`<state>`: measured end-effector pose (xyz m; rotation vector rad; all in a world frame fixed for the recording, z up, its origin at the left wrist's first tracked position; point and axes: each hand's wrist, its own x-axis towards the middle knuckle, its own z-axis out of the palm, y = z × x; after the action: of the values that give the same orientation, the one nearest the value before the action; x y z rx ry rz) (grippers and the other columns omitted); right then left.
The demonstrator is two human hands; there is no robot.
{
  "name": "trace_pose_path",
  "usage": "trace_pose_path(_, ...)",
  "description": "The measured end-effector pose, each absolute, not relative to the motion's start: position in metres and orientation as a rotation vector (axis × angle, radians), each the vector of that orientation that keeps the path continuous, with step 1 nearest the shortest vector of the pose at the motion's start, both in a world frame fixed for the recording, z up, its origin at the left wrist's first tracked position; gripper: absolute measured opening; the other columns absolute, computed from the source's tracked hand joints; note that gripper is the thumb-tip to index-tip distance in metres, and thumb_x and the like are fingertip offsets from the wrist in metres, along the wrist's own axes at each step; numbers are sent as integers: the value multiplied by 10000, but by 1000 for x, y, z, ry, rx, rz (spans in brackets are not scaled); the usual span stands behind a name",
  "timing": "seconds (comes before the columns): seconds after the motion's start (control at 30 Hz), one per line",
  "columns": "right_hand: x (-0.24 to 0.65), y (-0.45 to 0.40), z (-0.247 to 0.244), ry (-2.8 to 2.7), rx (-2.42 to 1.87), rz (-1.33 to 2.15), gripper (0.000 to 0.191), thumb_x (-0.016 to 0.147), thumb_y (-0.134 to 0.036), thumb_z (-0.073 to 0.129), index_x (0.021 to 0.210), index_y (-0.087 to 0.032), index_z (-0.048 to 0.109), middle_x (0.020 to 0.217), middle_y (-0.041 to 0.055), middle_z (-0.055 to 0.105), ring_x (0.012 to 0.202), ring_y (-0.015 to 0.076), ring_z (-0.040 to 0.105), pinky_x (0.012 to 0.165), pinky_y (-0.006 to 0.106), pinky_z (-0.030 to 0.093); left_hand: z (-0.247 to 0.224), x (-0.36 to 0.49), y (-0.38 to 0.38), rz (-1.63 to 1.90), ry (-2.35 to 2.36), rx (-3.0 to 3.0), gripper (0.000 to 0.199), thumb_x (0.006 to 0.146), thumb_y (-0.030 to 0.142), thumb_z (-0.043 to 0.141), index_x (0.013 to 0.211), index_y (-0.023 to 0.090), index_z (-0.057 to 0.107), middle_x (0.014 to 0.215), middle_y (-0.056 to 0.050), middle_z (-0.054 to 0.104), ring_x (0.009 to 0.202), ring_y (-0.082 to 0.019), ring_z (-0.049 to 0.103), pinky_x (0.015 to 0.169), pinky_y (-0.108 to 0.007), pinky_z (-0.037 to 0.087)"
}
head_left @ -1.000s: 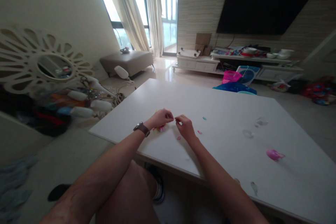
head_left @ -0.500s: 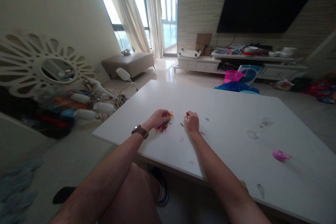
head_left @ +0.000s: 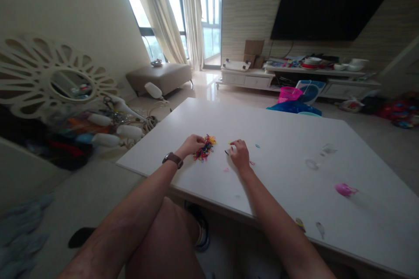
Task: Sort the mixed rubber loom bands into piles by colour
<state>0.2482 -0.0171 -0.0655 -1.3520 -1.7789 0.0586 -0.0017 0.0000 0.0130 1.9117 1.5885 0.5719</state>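
Note:
A small heap of colourful rubber bands (head_left: 204, 151), in red, yellow, black and other colours, lies on the white table (head_left: 275, 209). At its left edge is my left hand (head_left: 192, 144), wearing a brown-strapped watch (head_left: 173, 160); its fingers are pressed together, and what they hold is too small to make out. My right hand (head_left: 240, 154) rests on the table right of the heap, thumb and forefinger slightly apart. By its fingertips lie a yellow band (head_left: 229, 142) and a black band (head_left: 226, 152). A pink band (head_left: 225, 169), a red band (head_left: 252, 163) and a blue band (head_left: 257, 145) lie singly around it.
On the table's right are a pink object (head_left: 344, 189), a clear ring-like piece (head_left: 312, 164) and another clear piece (head_left: 329, 148). Near the front edge lie a gold-coloured item (head_left: 300, 225) and a small clear item (head_left: 320, 229). A pink basket (head_left: 290, 94) stands beyond the table.
My left hand has drawn back left, uncovering more of the heap. The fingers of my right hand have parted, and a yellow band shows beside their tips. The view has shifted slightly.

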Motion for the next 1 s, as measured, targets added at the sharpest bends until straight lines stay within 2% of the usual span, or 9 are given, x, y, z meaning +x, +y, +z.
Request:
trace_pose_path(0.2, 250, -25, -67, -1744, -1332, 121, 157, 802, -121, 547, 886, -195, 656, 917, 70, 601, 953, 246, 530, 891, 374, 446, 2, 3, 4, 498, 1633, 1892, 230, 642, 199, 616, 799, 138, 772, 635, -26, 676, 613, -153, 577, 548, -241, 387)
trace_pose_path(0.47, 250, -23, -70, -1757, -1347, 180, 126, 797, -145, 573, 860, -208, 661, 913, 63, 590, 948, 248, 529, 888, 386, 452, -14, 20, 6, 488, 1791, 1924, 107, 674, 235, 700, 747, 178, 754, 699, -39, 706, 656, -155, 612, 562, -233, 389)
trace_pose_path(0.73, 249, -25, -68, -1756, -1331, 188, 122, 800, -139, 582, 857, -208, 666, 907, 63, 596, 946, 250, 539, 886, 396, 469, -3, 23, 6, 533, 1737, 2022, 117, 710, 222, 654, 732, 159, 751, 672, -45, 702, 637, -146, 595, 570, -227, 395)
trace_pose_path(0.87, 247, -31, -61, -1856, -1166, 243, 170, 804, -115, 596, 898, -223, 688, 1002, 66, 647, 1014, 240, 553, 937, 407, 472, 6, 27, 6, 528, 1448, 2135, 163, 735, 251, 653, 767, 135, 762, 713, -48, 714, 662, -149, 599, 622, -240, 436)
trace_pose_path(1.0, 245, -37, -54, -1978, -981, 276, 231, 803, -93, 614, 936, -250, 717, 1156, 44, 677, 1118, 225, 545, 1039, 443, 435, 11, 36, 3, 475, 1375, 2188, 151, 745, 233, 656, 773, 140, 772, 691, -39, 707, 643, -145, 592, 639, -243, 442)
